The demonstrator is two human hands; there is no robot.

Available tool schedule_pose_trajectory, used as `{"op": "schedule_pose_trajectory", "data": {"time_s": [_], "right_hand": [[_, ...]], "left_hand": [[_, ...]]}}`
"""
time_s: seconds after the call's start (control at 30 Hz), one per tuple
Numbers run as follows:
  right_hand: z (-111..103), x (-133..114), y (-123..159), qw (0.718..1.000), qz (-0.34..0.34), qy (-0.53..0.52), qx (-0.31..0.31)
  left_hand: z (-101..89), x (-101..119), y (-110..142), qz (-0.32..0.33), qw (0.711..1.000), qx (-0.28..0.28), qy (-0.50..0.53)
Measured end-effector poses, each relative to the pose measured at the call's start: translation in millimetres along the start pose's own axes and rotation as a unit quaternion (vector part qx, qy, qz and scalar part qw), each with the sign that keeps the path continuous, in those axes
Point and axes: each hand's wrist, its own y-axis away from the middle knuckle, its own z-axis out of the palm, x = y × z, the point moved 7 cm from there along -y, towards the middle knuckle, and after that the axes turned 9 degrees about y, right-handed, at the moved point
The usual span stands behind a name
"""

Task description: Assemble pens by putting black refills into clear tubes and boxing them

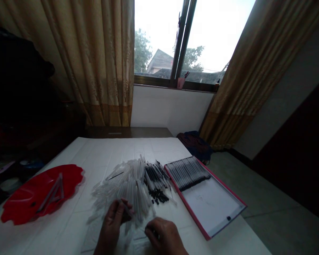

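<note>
My left hand [113, 216] is closed in a pinch around a slim clear plastic tube [127, 208], at the near side of a loose pile. Beside it, lower and to the right, my right hand [163, 232] has its fingers curled together; what they hold, if anything, is too small and dim to make out. Many clear plastic tubes [134, 189] make up the pile in front of both hands. Slender black pieces [155, 176] lie on its right side, with short black caps [159, 196] just nearer to me.
To the right, a shallow pink-edged box [210, 209] holds a row of clear tubes with black ends [187, 172]. A red scalloped tray [66, 170] with a few clear strips stands left on the white table [167, 147]. Behind are curtains and a window.
</note>
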Motion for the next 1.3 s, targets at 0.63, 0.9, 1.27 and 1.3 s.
{"op": "schedule_pose_trajectory", "data": {"time_s": [0.63, 0.9, 1.27, 1.3], "right_hand": [[-66.3, 76.4, -64.1, 0.948, 0.208, 0.233, 0.056], [-100.7, 84.6, -32.6, 0.945, 0.169, 0.075, 0.270], [-108.4, 54.1, -12.9, 0.936, 0.105, -0.153, 0.300], [-109.0, 49.3, -13.7, 0.936, 0.098, -0.150, 0.303]], "left_hand": [[-3.4, -7.3, 1.7, 0.169, 0.962, -0.014, -0.215], [6.6, 2.2, 5.7, 0.219, 0.956, -0.028, -0.195], [7.8, -4.8, 0.6, 0.193, 0.938, -0.133, -0.255], [8.5, -3.9, 1.4, 0.195, 0.937, -0.135, -0.257]]}}
